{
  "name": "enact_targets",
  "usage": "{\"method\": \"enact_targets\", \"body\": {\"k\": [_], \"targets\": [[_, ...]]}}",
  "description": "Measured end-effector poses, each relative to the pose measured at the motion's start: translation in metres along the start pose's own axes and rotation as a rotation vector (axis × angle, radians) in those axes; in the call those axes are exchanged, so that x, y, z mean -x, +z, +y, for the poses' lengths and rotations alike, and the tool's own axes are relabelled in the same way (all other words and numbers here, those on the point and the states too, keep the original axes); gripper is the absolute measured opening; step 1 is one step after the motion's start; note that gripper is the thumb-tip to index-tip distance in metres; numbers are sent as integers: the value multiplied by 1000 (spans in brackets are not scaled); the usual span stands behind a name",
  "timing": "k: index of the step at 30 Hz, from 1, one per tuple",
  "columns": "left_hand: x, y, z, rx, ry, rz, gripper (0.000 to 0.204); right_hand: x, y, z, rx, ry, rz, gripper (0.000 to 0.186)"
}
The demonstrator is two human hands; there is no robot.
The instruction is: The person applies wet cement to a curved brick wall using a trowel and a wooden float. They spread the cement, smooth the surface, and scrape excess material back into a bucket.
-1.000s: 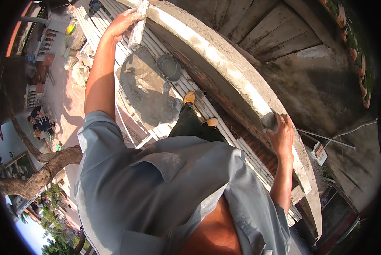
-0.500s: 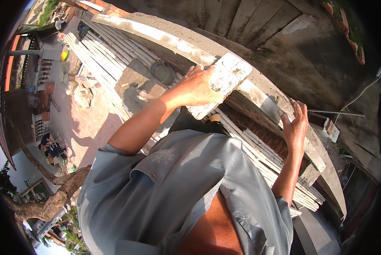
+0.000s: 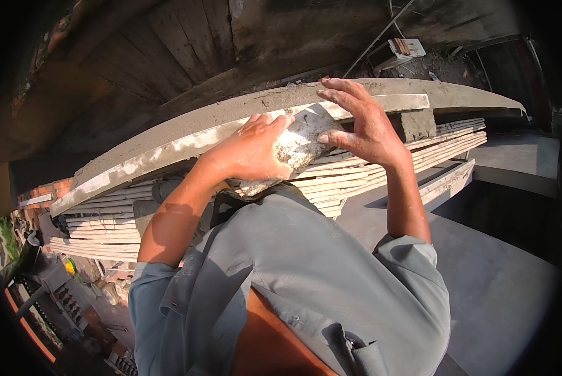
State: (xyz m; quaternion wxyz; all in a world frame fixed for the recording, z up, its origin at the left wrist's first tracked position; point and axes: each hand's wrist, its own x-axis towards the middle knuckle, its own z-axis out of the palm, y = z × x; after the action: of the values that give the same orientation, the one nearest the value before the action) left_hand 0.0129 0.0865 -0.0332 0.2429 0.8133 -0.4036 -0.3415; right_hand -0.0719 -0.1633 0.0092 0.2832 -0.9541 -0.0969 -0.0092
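Observation:
My left hand (image 3: 251, 149) is closed on a flat, rectangular board (image 3: 303, 143) crusted with whitish mortar, its fingers over the left edge. The board lies tilted against the near side of a long curved concrete ledge (image 3: 187, 128), whose top looks rough and sandy. At the board's right end is my right hand (image 3: 367, 128), its fingers apart and stretched over the ledge. Its thumb is close to the board's edge; whether they touch I cannot tell.
Stacked pale poles (image 3: 337, 182) run below the ledge. A grey flat surface (image 3: 481, 269) spreads at the right, beside a dark opening (image 3: 506, 213). Beyond the ledge, lower down, is a white box-like object (image 3: 406, 50). Red bricks (image 3: 52, 191) show at the far left.
My view has turned to the right along the ledge. My right hand has left the ledge's edge and come beside the board. The left hand still holds the board, now lower against the ledge.

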Motion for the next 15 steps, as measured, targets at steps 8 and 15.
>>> {"method": "enact_targets", "body": {"k": [8, 15], "targets": [[4, -37, 3, -107, 358, -36, 97, 20, 13, -43, 31, 49, -246, 105], [9, -55, -4, -230, 457, -97, 94, 20, 42, -61, 11, 179, -167, 107]]}}
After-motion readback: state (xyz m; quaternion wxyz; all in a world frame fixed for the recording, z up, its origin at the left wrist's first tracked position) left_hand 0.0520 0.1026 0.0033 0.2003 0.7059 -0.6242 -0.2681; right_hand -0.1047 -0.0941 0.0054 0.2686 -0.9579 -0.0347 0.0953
